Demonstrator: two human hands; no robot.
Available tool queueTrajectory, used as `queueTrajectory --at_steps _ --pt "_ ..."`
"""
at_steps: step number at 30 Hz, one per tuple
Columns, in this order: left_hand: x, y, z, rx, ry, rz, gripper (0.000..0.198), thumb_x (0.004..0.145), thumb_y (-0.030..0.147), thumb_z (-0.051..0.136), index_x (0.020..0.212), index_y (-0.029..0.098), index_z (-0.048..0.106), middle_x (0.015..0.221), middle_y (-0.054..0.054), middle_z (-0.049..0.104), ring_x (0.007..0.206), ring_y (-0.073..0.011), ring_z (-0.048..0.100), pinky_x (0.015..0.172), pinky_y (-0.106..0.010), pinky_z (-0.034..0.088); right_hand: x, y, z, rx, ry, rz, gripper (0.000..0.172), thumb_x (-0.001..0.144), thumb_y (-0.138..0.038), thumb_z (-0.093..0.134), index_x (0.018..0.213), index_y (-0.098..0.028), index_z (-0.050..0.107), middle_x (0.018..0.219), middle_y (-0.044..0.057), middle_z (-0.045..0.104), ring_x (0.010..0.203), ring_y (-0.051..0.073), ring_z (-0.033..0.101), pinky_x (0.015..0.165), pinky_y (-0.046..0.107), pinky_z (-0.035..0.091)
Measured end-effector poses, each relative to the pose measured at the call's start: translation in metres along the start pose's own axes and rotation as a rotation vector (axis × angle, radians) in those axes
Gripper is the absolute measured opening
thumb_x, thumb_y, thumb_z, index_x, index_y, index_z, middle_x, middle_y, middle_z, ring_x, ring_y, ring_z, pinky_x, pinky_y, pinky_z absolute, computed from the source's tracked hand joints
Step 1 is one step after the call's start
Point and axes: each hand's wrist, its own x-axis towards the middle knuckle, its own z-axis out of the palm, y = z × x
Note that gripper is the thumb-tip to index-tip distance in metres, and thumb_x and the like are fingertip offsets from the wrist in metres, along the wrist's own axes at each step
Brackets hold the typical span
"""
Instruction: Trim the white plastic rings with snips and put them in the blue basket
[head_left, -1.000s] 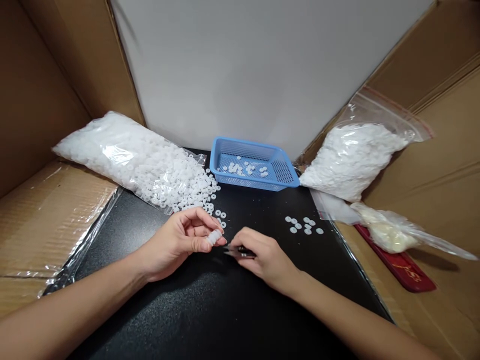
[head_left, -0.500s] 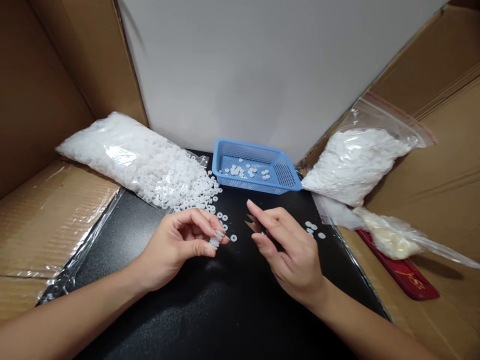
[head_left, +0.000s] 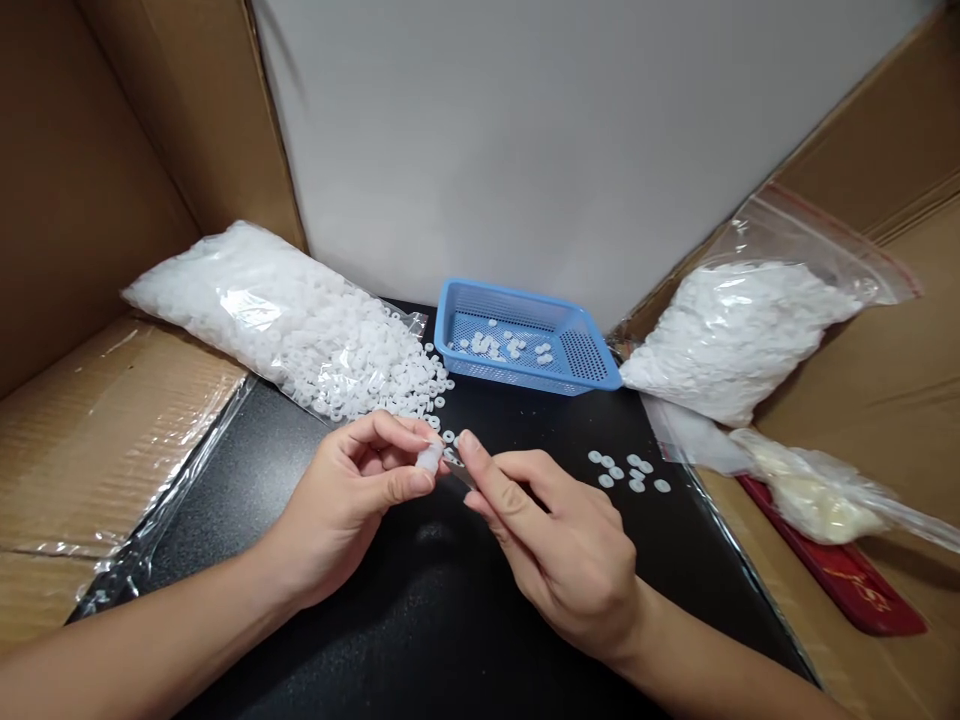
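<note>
My left hand (head_left: 360,490) pinches a short stack of white plastic washers (head_left: 430,457) between thumb and fingertips. Close on its right, my right hand (head_left: 555,540) is closed around small metal snips (head_left: 459,468), their pointed end at the stack; whether the blades touch a washer I cannot make out. Most of the tool is hidden by the fingers. Behind my left hand, loose washers spill from a clear plastic bag (head_left: 262,300) onto the black table (head_left: 420,620). Several separate washers (head_left: 616,473) lie to the right of my right hand.
A blue perforated basket (head_left: 525,380) with several washers in it stands at the back against the white wall (head_left: 480,140). On the right are a zip bag of white pieces (head_left: 735,330), a knotted bag (head_left: 817,500) and a red flat object (head_left: 862,590). Cardboard (head_left: 82,450) flanks the table.
My right hand has moved left, bringing the snips up to the washers in my left hand. More of the loose washers on the right now show. The view has shifted slightly.
</note>
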Motion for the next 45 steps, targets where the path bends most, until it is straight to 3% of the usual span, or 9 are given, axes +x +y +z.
queueTrajectory --at_steps 13,45 --pt "-0.0002 -0.0046 0.0006 0.035 0.064 -0.023 0.021 0.062 0.01 0.092 0.07 0.018 0.074 0.083 0.001 0.071 0.077 -0.0103 0.064 0.073 -0.018 0.052 -0.0021 0.0031 0.0067 -0.091 -0.022 -0.039 0.064 0.099 -0.008 0.057 0.158 -0.018 0.035 0.079 0.003 0.071 0.072 0.014 0.071 0.064 0.022 0.055" --pt "0.0 -0.0037 0.0008 0.073 0.023 0.016 0.021 0.059 0.009 0.093 0.069 0.018 0.077 0.082 -0.001 0.073 0.076 -0.0114 0.067 0.073 -0.02 0.055 -0.0019 0.0065 0.0011 -0.112 -0.07 -0.073 0.06 0.1 -0.01 0.054 0.158 -0.017 0.037 0.075 0.003 0.068 0.068 0.014 0.066 0.061 0.023 0.051"
